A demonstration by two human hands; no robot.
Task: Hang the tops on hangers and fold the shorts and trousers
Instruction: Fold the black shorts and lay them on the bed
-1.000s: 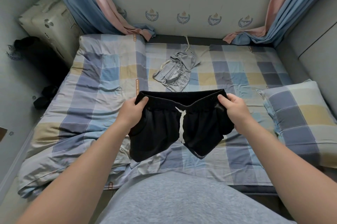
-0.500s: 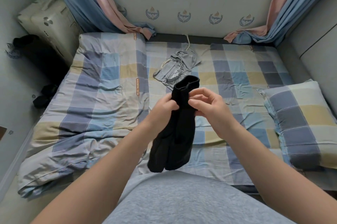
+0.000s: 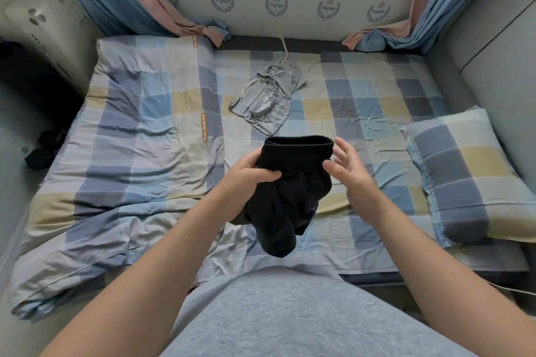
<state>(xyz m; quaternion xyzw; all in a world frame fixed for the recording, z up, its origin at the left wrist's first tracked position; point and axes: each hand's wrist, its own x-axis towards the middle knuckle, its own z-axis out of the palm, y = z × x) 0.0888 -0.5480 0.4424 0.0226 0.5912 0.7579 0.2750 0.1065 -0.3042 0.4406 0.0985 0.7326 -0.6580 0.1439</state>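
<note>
Both of your hands are raised over the bed (image 3: 362, 101), but only one has hold of anything. Your left hand (image 3: 249, 175) grips the black shorts (image 3: 290, 200) just under the waistband, with the fingers curled into the cloth. The shorts hang doubled over, waistband on top and legs drooping toward the near edge of the bed. They seem to hang clear of the sheet, though the angle makes that hard to judge. Your right hand (image 3: 346, 171) is just beside the right end of the waistband, fingers spread and straight, gripping nothing. I cannot tell whether the thumb brushes the fabric. Farther back, near the middle of the bed, the grey shorts (image 3: 266, 101) lie crumpled, with a cord trailing toward the wall. A checked pillow (image 3: 464, 182) lies at the right edge, and a duvet (image 3: 130, 139) in the same check covers the left side.
</note>
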